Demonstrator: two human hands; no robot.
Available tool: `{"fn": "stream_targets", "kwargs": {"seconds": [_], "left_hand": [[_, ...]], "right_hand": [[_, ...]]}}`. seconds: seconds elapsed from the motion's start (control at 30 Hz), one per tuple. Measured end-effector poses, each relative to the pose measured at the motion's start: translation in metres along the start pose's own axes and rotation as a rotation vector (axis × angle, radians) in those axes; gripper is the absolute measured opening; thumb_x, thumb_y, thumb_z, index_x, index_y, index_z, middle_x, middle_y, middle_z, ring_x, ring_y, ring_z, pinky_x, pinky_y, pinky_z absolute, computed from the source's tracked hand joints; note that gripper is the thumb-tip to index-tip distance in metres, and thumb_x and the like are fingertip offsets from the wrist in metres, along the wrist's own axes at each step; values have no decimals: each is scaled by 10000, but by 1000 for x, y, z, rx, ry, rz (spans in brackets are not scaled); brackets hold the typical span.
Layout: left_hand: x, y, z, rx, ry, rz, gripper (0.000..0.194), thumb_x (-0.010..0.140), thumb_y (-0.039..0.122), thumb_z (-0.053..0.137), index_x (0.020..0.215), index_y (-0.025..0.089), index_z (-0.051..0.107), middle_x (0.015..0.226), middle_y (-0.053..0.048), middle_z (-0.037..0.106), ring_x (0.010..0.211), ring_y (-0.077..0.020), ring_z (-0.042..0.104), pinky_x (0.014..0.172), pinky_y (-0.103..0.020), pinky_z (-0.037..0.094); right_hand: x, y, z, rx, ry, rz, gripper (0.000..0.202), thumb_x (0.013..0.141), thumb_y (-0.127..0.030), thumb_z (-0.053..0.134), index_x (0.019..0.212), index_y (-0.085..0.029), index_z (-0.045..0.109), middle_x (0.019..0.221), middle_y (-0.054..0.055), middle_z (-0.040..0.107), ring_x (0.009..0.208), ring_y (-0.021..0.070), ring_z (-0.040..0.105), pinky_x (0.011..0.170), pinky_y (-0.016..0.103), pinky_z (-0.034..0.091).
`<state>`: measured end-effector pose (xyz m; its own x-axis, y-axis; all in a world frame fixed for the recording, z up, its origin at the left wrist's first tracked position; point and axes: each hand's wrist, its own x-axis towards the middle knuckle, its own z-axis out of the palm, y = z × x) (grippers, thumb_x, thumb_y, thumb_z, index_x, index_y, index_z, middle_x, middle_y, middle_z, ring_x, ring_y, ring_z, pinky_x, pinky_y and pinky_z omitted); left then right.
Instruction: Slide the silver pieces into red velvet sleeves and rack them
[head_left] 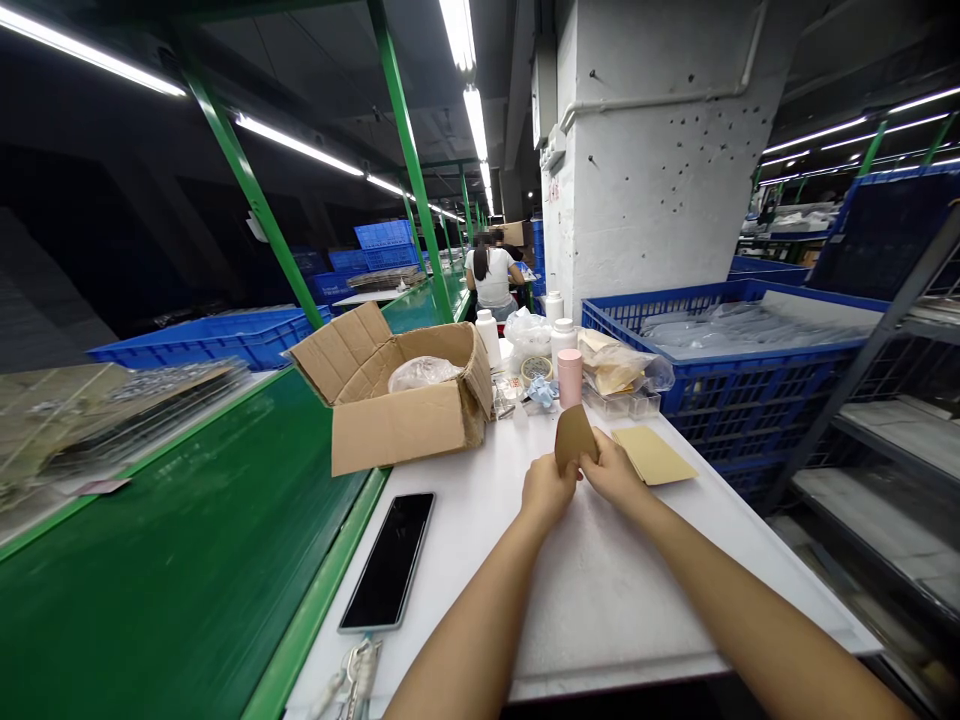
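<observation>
Both my hands meet over the white table (pixel 465 560) around one brown paper piece (pixel 575 440), which is tilted up and slightly curved. My left hand (pixel 549 488) pinches its lower left edge. On the lower right edge, the fingers of my right hand (pixel 611 468) are closed too. A stack of tan paper pieces (pixel 654 455) lies flat just right of my right hand. Behind the held piece stands a pink bottle (pixel 570 378). My fingers hide the bottom of the held paper.
An open cardboard box (pixel 397 432) sits on the left, overlapping the green conveyor (pixel 187 560). A phone (pixel 390 560) lies in front of it. White bottles (pixel 564 342), tape (pixel 535 370) and plastic bags crowd the back. A blue crate (pixel 750 390) stands right. A person (pixel 492 275) sits farther off.
</observation>
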<state>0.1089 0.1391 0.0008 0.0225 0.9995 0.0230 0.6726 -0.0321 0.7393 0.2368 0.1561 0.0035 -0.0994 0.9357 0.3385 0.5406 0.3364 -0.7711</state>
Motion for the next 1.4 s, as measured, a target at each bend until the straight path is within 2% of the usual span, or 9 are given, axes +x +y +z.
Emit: {"fn": "stream_targets", "kwargs": {"seconds": [0.27,0.67,0.97,1.4], "left_hand": [[1,-3,2,10,1,-9,299,805,351,406,759,197,657,744,-13,668,651,-135,591,583,-206,390],[2,-6,5,-29,22,22,294,821,346,406,900,176,633,807,-38,678,713,-133,612,619,-192,410],[3,-7,4,-7,36,13,279,818,335,400,908,200,627,851,-34,676,708,-150,612,605,-213,400],[3,-6,5,14,32,1,293,793,367,409,840,201,646,810,-28,673,679,-143,588,548,-200,332]], "right_hand": [[0,0,0,-10,-39,16,235,703,-187,402,915,-181,506,768,12,570,707,165,528,583,247,371],[2,6,5,39,-40,-16,184,685,-185,411,850,-185,492,768,15,577,722,172,530,594,250,373],[1,3,4,6,-50,0,170,696,-203,411,859,-190,460,766,7,550,730,174,520,605,258,366],[0,2,3,13,-75,-7,198,700,-199,403,885,-183,472,811,19,562,765,182,527,640,272,378]]}}
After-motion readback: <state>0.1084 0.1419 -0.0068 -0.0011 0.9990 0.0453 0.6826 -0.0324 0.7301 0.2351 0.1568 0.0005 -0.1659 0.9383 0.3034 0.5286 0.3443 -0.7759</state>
